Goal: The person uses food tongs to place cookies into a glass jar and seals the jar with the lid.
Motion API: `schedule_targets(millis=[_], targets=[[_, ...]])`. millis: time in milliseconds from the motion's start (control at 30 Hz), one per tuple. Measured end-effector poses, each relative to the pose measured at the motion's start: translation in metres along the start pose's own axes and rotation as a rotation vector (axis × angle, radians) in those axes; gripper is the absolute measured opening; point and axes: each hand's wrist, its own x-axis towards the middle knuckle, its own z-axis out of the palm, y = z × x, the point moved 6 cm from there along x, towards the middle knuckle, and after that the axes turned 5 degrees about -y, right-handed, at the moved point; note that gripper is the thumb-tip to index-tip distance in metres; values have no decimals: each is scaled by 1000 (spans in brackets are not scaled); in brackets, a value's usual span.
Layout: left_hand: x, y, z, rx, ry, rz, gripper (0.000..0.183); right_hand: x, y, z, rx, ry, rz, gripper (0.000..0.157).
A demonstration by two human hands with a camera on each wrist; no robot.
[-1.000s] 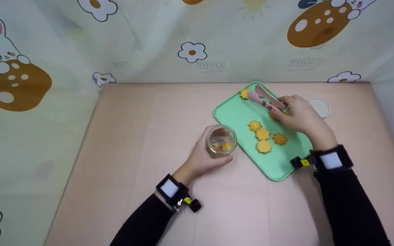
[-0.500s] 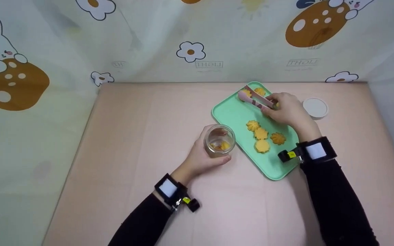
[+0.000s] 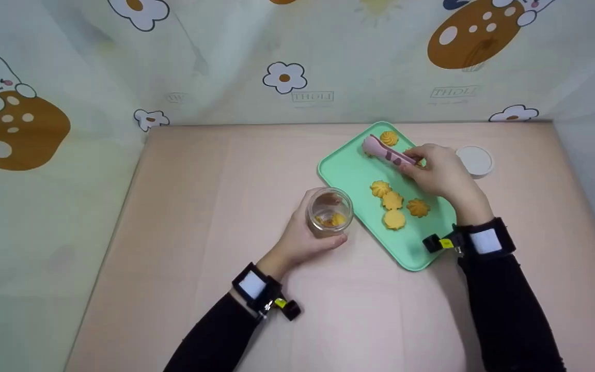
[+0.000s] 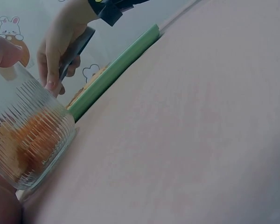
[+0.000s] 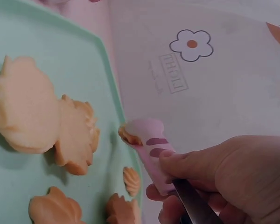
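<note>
My left hand (image 3: 305, 232) grips a clear glass jar (image 3: 330, 194), its mouth facing up toward the head camera. Golden cookies (image 4: 30, 144) lie at the bottom of the jar, behind ribbed glass in the left wrist view. Over the far part of a green tray (image 3: 344, 168), my right hand (image 3: 447, 173) holds pink tongs (image 3: 386, 151), their two arms squeezed close together. A cookie (image 5: 129, 136) shows at the tong tips in the right wrist view, mostly covered by them. Another swirled cookie (image 3: 389, 138) lies just beyond the tips.
Three cookies in a touching row, one of them a pale cookie (image 3: 394, 219), lie mid-tray, with a browner cookie (image 3: 418, 207) beside them. A round white lid (image 3: 475, 161) rests right of the tray. A patterned curtain (image 3: 225, 67) rises behind the table's back edge.
My right hand has moved left, bringing the tongs to the cookie near the tray's far left corner. The tongs' arms, apart before, have come together there. My left hand keeps the jar in place.
</note>
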Motion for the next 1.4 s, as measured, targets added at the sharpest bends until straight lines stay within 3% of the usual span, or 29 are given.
schedule_targets(millis=[167,367,633,767,1133,1400], targets=[[-1,-1,0,3,3,0,88,-16,-9,-6,-8,-5,-47,42],[-2,-1,0,6,1,-1,87,-50,-29,-21,-2,29,-139,44],[-3,1,-1,20,6,-8,88,-101,-68,-36,44,132,-214,26],[-1,0,0,26,6,-7,90,-120,-89,-34,27,155,-303,20],[-1,-1,-1,30,-7,-35,94,-137,-124,-13,-126,129,-361,17],[-1,-2,-1,7,-14,-53,95,-134,-128,-7,-177,129,-382,19]])
